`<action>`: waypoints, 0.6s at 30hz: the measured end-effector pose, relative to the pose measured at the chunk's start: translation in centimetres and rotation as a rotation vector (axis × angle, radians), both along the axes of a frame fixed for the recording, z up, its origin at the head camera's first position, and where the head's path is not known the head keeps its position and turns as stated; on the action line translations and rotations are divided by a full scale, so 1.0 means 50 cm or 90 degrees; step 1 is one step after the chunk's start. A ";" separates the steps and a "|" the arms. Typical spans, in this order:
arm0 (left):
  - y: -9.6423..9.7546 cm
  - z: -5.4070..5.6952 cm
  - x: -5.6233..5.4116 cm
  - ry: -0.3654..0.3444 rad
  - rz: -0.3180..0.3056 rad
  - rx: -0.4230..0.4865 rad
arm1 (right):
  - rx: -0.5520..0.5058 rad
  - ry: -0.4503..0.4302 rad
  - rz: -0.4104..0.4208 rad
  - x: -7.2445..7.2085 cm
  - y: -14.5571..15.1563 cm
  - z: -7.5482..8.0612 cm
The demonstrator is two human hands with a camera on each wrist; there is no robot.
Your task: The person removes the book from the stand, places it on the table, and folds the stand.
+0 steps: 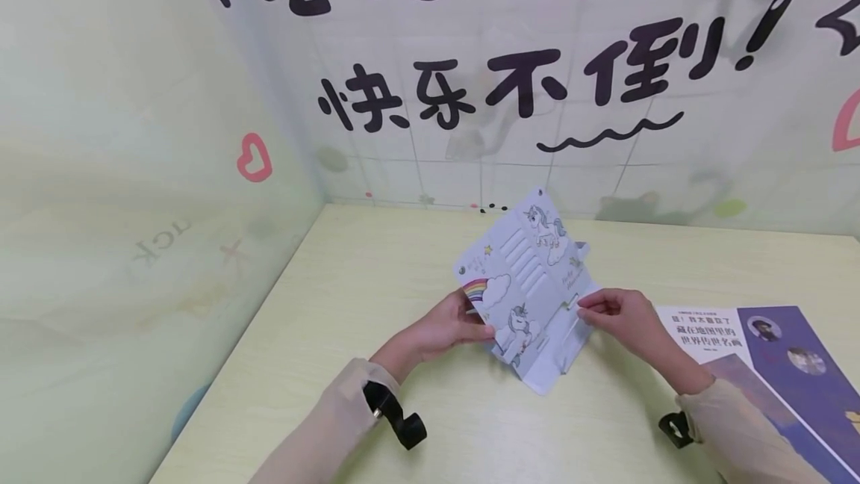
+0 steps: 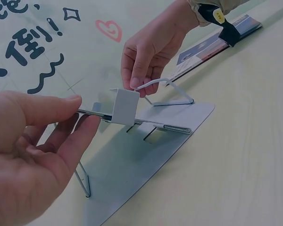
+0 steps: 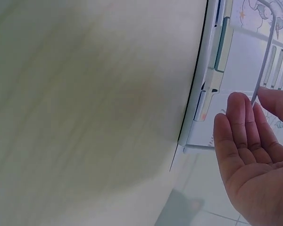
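Bookstand (image 1: 537,299) looks partly opened: your left grip (image 1: 458,323) pinches its panel (image 1: 551,276), your right grip (image 1: 621,318) its wire (image 3: 265,61), probably yet unseated.

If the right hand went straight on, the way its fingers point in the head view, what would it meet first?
The right hand pinches a white wire loop; past that, it would probably meet the book stand's unicorn-printed panel first, though the depth between is unclear.

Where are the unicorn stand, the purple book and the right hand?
Unicorn stand (image 1: 522,296): head view, on its printed panel.
Purple book (image 1: 795,393): head view, on its cover.
Right hand (image 3: 258,170): right wrist view, palm.
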State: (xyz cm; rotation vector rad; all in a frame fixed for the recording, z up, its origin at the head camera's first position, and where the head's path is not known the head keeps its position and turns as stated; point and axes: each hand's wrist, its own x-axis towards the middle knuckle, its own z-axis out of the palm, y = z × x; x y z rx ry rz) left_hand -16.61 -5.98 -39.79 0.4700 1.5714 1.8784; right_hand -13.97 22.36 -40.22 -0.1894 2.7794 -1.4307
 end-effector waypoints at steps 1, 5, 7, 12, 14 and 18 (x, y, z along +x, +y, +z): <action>0.001 0.000 0.001 0.012 -0.003 -0.004 | 0.001 -0.001 0.000 -0.001 0.001 0.001; 0.007 -0.003 0.006 0.058 -0.007 -0.025 | 0.006 0.000 0.002 -0.003 0.005 0.004; 0.011 -0.005 0.008 0.068 -0.007 -0.035 | 0.008 0.002 0.003 -0.005 0.007 0.004; 0.017 -0.007 0.015 0.071 -0.008 -0.056 | 0.014 0.004 0.014 -0.012 0.011 0.006; 0.019 -0.006 0.017 0.072 -0.013 -0.058 | 0.012 0.004 0.019 -0.015 0.012 0.007; 0.024 -0.004 0.022 0.073 -0.028 -0.058 | 0.008 -0.002 0.032 -0.023 0.015 0.009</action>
